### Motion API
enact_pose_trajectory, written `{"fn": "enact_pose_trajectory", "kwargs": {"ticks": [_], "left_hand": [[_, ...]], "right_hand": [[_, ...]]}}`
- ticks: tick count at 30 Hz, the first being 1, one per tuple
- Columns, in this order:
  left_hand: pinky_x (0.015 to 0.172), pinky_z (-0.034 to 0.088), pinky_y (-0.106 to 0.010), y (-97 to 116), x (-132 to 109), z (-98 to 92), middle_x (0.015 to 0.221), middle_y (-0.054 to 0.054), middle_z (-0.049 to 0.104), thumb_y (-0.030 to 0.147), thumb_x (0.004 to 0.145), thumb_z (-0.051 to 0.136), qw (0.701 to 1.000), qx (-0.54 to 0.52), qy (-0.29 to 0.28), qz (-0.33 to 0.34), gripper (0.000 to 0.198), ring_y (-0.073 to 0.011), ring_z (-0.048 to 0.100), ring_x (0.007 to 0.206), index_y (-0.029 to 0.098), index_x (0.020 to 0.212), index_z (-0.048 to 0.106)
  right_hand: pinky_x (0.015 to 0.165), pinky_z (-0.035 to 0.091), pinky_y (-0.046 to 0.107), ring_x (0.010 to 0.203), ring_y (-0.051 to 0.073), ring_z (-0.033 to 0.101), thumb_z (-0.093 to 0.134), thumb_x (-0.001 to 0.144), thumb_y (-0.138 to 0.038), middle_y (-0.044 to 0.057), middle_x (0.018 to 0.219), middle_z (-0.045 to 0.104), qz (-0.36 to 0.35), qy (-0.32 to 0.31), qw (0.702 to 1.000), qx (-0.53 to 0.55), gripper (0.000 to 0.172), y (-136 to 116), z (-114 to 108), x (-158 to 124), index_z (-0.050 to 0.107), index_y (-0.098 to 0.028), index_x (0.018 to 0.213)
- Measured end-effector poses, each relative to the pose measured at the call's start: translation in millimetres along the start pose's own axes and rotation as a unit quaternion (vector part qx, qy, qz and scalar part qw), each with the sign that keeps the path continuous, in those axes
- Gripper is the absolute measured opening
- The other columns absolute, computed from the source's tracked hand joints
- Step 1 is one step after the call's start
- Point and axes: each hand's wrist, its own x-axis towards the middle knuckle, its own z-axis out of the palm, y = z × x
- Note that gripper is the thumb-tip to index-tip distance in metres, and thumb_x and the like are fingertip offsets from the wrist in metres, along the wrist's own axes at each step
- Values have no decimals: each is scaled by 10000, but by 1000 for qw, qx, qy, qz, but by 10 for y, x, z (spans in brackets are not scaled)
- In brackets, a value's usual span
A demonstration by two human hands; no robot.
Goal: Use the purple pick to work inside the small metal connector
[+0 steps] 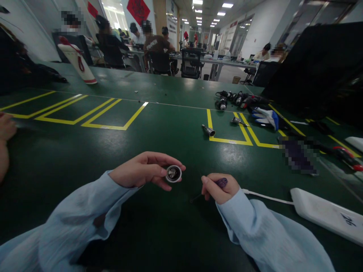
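Note:
My left hand (pixel 138 170) is closed around a small round metal cup-shaped part (pixel 174 173), its silvery rim tipped toward me and metal pieces showing inside. To the right, my right hand (pixel 218 189) grips a screwdriver (pixel 222 183) by its dark purplish handle. The thin dark shaft points down and left, apart from the metal part; its tip is hard to make out against the table. Both hands are just above the green table (pixel 113 158). Farther forward, two more metal cup-shaped parts with stems, a nearer one (pixel 209 130) and a farther one (pixel 238 121), lie by yellow tape lines.
At the right lie a white-and-blue glove (pixel 266 117), dark corded metal parts (pixel 222 103), a blurred dark flat object (pixel 299 155), a red-and-black handled tool (pixel 346 156) and a white cabled box (pixel 326 213). A white bottle (pixel 78 62) stands far left. Another person's hand (pixel 6 128) rests at left.

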Motion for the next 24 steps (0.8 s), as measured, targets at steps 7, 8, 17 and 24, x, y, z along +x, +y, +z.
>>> {"fn": "enact_pose_trajectory", "kwargs": {"ticks": [7, 8, 17, 24], "left_hand": [[651, 560, -314, -37, 35, 59, 1054, -107, 625, 181, 672, 646, 998, 3, 57, -15, 304, -239, 619, 903, 151, 974, 632], [647, 560, -312, -44, 42, 74, 1024, -100, 633, 181, 667, 650, 998, 9, 65, -17, 302, -226, 622, 876, 148, 967, 634], [655, 560, -316, -84, 85, 181, 929, -69, 641, 183, 643, 663, 994, 46, 92, -22, 319, -195, 607, 836, 130, 956, 628], [599, 552, -277, -129, 129, 274, 837, -53, 637, 181, 639, 631, 985, 118, 126, -8, 265, -183, 616, 775, 105, 892, 612]], "right_hand": [[491, 439, 258, 438, 116, 536, 535, 763, -384, -2, 450, 581, 73, -16, 947, 313, 329, -18, -28, 41, 611, -166, 530], [519, 442, 269, 471, 124, 549, 523, 776, -376, 3, 477, 597, 36, 3, 949, 315, 323, -32, -47, 33, 620, -173, 545], [597, 446, 324, 609, 154, 560, 461, 787, -143, 41, 632, 616, -283, 85, 955, 28, 175, -175, -42, -113, 619, -170, 718], [625, 451, 316, 648, 151, 555, 479, 755, -79, 60, 684, 618, -313, 27, 947, -66, 135, -266, -53, -173, 592, -151, 763]]}}
